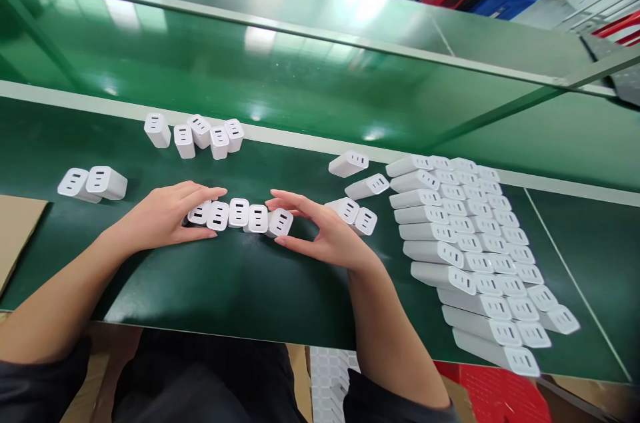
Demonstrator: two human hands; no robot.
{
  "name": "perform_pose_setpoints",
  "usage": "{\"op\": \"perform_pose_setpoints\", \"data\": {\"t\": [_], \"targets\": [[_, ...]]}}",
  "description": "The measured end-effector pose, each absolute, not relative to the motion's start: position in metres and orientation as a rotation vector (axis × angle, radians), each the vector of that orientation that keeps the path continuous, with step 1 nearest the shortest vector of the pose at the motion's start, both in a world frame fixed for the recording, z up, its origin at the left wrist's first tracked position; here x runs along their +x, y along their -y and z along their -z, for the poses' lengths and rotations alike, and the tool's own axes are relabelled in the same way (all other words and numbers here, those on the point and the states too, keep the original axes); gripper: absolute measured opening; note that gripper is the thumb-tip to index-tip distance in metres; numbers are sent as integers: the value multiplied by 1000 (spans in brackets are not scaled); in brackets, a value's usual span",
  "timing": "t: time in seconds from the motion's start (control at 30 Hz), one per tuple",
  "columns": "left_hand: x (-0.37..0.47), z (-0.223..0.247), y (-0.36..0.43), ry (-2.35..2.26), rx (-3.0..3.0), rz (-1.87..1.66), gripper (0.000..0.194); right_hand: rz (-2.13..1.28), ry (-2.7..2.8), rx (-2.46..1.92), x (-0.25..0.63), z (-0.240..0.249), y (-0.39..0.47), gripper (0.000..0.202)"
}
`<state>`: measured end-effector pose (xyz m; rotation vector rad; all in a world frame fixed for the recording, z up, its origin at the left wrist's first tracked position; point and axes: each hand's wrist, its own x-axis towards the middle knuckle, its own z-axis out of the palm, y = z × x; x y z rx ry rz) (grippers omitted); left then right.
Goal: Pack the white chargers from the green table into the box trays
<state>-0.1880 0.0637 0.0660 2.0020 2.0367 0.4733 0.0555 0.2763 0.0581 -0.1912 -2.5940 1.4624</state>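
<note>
A short, uneven row of several white multi-port chargers (239, 212) stands in front of me on the green table, port faces up. My left hand (167, 215) has its thumb and fingers around the left end of the row, gripping the leftmost charger (199, 212). At the other end, my right hand (320, 226) has thumb and fingers spread to either side of the rightmost charger (281, 223), which leans slightly. The right thumb tip is at or very near that charger; contact is unclear. Just behind the right hand are two more chargers (365, 221), partly covered by it.
A large block of stacked chargers (465, 236) fills the right side. Loose chargers (219, 142) stand at the back left, and a pair (107, 182) sits far left beside cardboard (17, 230). A green partition (300, 90) rises behind the table (240, 290).
</note>
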Motion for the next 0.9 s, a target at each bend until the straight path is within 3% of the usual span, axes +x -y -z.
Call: {"op": "perform_pose_setpoints", "data": {"t": [0.33,0.63,0.9], "targets": [[-186,-69,-63,-2034,1948,-449,60,-1383,2590,-31,49,-53,-270,57],[-193,-79,-60,-1964,1941,-495,73,-1145,2541,-16,36,-37,-252,71],[-190,-70,-63,-1982,1878,-455,67,-836,2551,-24,26,-30,-233,48]]}}
